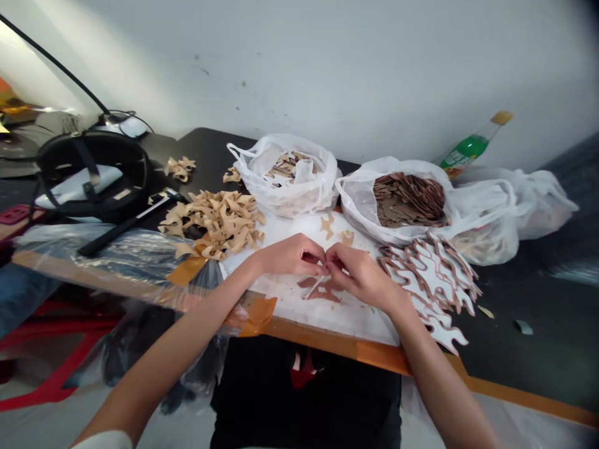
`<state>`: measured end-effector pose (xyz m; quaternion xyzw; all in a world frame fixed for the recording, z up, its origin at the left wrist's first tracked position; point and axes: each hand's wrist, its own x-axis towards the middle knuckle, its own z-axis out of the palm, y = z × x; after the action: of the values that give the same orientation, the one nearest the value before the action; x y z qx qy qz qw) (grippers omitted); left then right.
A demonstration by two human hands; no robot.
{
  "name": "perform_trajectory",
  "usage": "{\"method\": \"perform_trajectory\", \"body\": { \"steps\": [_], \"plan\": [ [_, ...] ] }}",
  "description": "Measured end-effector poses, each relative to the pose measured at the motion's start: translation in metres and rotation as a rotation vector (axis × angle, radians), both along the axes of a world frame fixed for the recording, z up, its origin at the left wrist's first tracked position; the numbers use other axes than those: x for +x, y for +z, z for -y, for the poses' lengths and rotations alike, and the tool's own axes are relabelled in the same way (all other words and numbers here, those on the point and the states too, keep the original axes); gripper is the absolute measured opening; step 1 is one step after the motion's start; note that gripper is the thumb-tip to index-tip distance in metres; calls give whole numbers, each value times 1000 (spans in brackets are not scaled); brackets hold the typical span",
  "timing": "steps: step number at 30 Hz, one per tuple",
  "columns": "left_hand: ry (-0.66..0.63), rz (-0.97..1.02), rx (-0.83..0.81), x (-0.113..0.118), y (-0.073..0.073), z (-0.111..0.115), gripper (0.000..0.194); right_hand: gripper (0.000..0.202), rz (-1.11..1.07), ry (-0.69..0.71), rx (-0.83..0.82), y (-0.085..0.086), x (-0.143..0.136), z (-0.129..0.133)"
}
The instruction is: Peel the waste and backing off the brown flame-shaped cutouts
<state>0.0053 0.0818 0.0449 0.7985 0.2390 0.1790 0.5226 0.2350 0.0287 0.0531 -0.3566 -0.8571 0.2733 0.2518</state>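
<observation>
My left hand (292, 255) and my right hand (359, 273) meet over the white work sheet (290, 305), thumbs and fingertips pinched together. What sits between the fingertips is too small to make out. Just below them a thin white strip (312, 289) slants down across a brown, curvy-edged cut-out piece (333, 293), which lies flat and has a small pale mark on it. Left of my left hand is a heap of tan, folded-looking curvy pieces (219, 218). Beside my right forearm, white-faced pieces with brown edges (433, 274) are spread in overlapping rows.
Behind my hands stand two white plastic bags, one with tan scraps (290, 202), one with brown pieces (360, 215). More tied bags (538, 199) and a green bottle (470, 148) are at right. A black-handled hammer (126, 227) and black headgear (91, 171) lie left.
</observation>
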Motion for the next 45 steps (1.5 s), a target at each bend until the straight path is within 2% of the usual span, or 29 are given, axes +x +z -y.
{"method": "perform_trajectory", "body": {
  "steps": [8,10,16,24,30,36,45],
  "plan": [
    [21,128,-18,-3,3,-4,25,7,-116,-41,50,3,-2,4],
    [50,175,-30,-4,3,-4,24,5,-164,-62,104,1,-3,4],
    [151,242,-205,-6,2,0,24,4,-370,-297,331,1,-14,9],
    [149,221,-277,-3,6,6,27,7,-377,-250,276,4,-16,10],
    [146,222,-197,-2,6,6,26,7,-378,-254,280,3,-15,11],
    [150,171,-30,-2,10,6,28,6,-344,-229,264,3,-13,8],
    [144,129,56,-3,6,5,25,6,-242,-160,242,3,-9,2]
  ]
}}
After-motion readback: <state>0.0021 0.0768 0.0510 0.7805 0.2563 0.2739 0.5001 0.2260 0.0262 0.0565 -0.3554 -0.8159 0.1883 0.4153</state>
